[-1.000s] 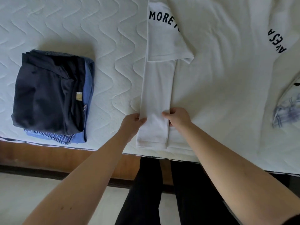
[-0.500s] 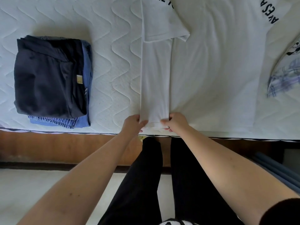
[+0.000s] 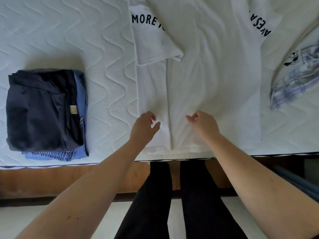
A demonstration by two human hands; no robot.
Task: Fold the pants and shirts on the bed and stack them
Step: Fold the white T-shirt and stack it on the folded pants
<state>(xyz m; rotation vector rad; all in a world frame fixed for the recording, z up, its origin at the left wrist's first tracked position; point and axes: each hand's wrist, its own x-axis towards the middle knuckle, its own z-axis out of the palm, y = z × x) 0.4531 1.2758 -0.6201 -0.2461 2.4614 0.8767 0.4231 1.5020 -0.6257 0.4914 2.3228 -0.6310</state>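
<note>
A white T-shirt (image 3: 215, 69) with black lettering lies flat on the mattress, its left side and sleeve folded inward into a long strip (image 3: 151, 94). My left hand (image 3: 144, 126) hovers over the strip's lower end with loosely curled fingers, holding nothing. My right hand (image 3: 204, 125) hangs just right of the fold line, fingers loosely curled and empty. A folded stack (image 3: 43, 109) sits at the left: dark navy garment on top, blue and striped ones under it.
The quilted white mattress (image 3: 86, 40) ends at a wooden bed frame (image 3: 51, 178) near me. A white garment with a blue plaid and cartoon print (image 3: 296, 80) lies at the right. My legs in black trousers (image 3: 172, 204) stand against the bed.
Both hands have let go of the folded strip's hem and lifted slightly apart from it. The shirt's lower edge now lies flat near the mattress edge.
</note>
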